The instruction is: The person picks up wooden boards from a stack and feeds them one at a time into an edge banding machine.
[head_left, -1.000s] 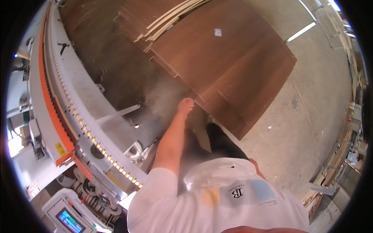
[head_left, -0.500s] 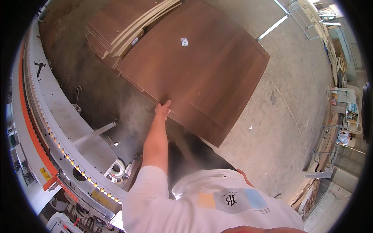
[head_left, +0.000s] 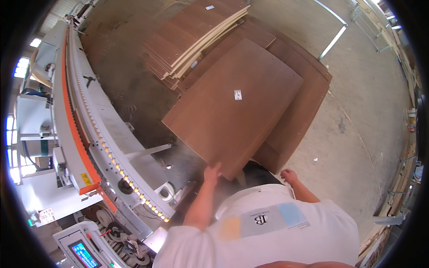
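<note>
My left hand (head_left: 212,172) is closed on the near edge of a large brown wood-grain panel (head_left: 223,125), close to its near corner. A small white label (head_left: 237,94) is stuck on the panel's top face. The panel lies skewed over a stack of similar brown boards (head_left: 292,127), hiding much of them. Off to the right, my right hand (head_left: 289,175) hangs beside the stack's near corner, apart from the panel. Its fingers are curled in, and nothing shows in them.
Behind the panel stands another board pile (head_left: 196,33) with pale strips (head_left: 210,40) along it. A long machine with an orange rail (head_left: 76,134) and yellow rollers runs down the left, its control screen (head_left: 84,254) at lower left. A metal frame (head_left: 333,42) stands at far right.
The labelled panel has come nearer and turned, uncovering boards beneath on the right. My left hand has moved right and nearer with it. My right hand has come into view.
</note>
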Available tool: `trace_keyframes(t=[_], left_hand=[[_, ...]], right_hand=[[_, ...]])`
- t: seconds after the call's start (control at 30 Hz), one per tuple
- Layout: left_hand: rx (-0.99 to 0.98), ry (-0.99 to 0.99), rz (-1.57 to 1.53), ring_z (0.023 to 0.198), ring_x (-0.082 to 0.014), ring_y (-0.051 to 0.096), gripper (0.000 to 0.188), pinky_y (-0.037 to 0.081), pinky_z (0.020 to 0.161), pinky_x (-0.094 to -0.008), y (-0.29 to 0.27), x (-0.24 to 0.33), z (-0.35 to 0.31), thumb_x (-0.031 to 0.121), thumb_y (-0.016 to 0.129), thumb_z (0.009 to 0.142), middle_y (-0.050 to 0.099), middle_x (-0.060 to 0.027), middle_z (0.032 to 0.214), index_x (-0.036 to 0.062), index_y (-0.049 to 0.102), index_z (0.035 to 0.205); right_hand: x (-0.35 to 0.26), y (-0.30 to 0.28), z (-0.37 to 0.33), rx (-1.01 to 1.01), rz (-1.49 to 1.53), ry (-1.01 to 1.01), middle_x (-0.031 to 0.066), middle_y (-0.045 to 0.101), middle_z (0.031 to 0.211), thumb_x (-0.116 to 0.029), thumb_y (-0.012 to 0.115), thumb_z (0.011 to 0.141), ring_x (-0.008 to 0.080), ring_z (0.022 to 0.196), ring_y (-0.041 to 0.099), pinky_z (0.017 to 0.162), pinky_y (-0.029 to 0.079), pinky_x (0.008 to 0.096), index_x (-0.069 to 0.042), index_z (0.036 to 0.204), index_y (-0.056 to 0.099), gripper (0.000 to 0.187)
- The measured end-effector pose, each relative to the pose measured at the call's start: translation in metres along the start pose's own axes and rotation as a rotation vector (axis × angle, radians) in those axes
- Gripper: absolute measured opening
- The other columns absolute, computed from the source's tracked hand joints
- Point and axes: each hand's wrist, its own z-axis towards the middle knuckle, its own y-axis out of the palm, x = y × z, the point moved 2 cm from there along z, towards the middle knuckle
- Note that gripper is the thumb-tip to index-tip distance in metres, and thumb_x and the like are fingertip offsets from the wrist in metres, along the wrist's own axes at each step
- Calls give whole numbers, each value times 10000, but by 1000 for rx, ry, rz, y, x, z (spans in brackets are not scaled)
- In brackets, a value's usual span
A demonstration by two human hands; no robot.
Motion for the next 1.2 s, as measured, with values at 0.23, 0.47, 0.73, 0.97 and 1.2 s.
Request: trace_keyframes(t=[0.23,0.47,0.73,0.97,1.2], left_hand=[[189,108,153,888,-145,594,410,485,731,-311,-88,29,-147,205,679,935,637,-38,1122,47,559,1294],[314,63,-531,1198,-268,574,461,475,997,-447,-108,-1,-219,357,585,996,596,-85,1330,64,538,1349],[736,163,-442,895,-200,625,440,514,769,-359,-67,18,-243,429,638,971,690,-73,1015,14,692,1106],[919,130,-388,806,-162,590,400,487,748,-336,-109,-20,-273,378,635,982,681,-55,900,-17,700,985],[927,248,-938,857,-187,625,339,507,804,-356,-93,-102,-345,333,624,966,691,-70,952,4,690,1016]], right_hand=[[-116,52,71,-54,701,161,18,645,1057,-515,529,963,195,940,606,844,490,401,-150,1294,573,495],[-178,93,24,19,1192,269,100,487,1488,-558,446,992,305,1331,478,1093,387,490,-78,1470,426,677],[-192,105,30,245,1169,188,75,469,1515,-585,401,983,278,1347,461,1129,354,397,-57,1487,408,730],[-210,121,-39,189,878,388,9,485,1506,-614,395,961,248,1340,453,1112,342,347,-125,1455,477,700],[-211,140,-58,34,825,147,-3,444,1538,-684,313,935,248,1362,415,1118,314,418,-156,1471,456,766]])
